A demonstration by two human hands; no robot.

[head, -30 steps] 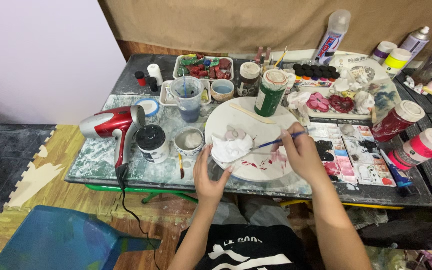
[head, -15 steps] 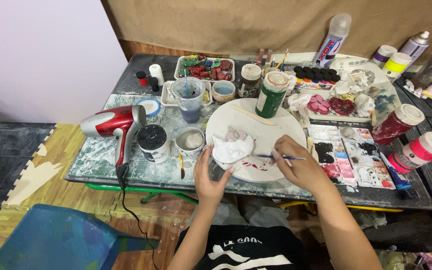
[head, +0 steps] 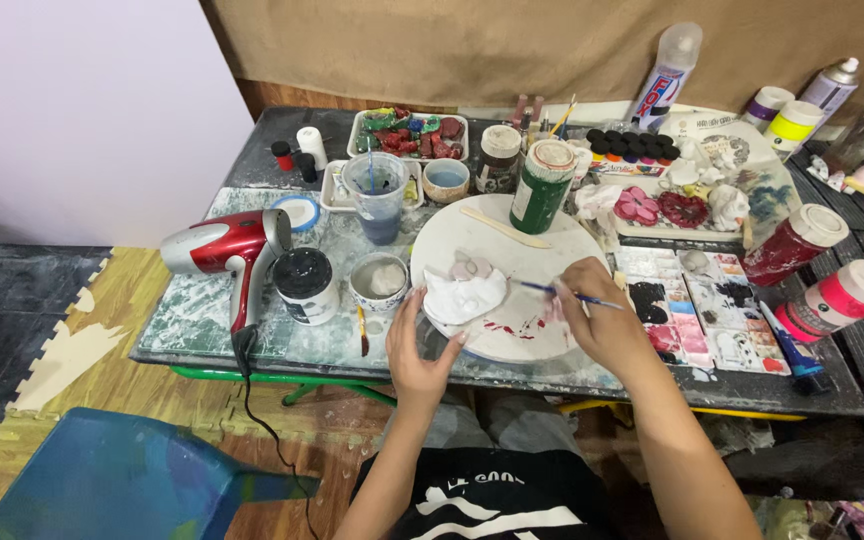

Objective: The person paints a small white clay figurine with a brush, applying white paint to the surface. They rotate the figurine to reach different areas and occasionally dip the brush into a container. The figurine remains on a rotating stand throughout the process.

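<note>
Paintbrush (head: 572, 294) and white moulded piece (head: 464, 292), with surroundings, entered largest first.

1. Tabletop (head: 202, 310): paint-smeared, crowded. We sit at its near edge.
2. Red hair dryer (head: 222, 245): lying at the left, its cord trailing over the edge.
3. Round white plate (head: 492, 240): directly before us. It carries the white moulded piece, left of centre, red paint smears (head: 512, 326) near the front rim, and a flat wooden stick (head: 504, 227) toward the back.
4. Paint palette (head: 712, 300): just right of the plate, its wells holding black, red, pink and blue.
5. Tray of red and green pieces (head: 407, 132): at the back.
6. Green bottle (head: 540, 188): upright on the plate's far rim.
7. Clear cup (head: 377, 200): bluish water, with a tool standing in it.
8. Black-lidded tub (head: 304, 283) and open white pot (head: 380, 280): left of the plate; the pot holds a pale paste.
9. Small bowl (head: 446, 180): bluish liquid.
10. Right hand (head: 602, 320): fingers pinched round the paintbrush, with the tip pointing left at the piece's right edge.
11. Left hand (head: 422, 355): fingers released, grasping nothing, at the plate's near rim.

Change noted: a second ago the left hand steadied the piece. It has since dropped back, so the piece lies free on the plate. The brush dipped toward the red smears half a second ago and is now raised to the piece again, which we read as a reload of colour.
</note>
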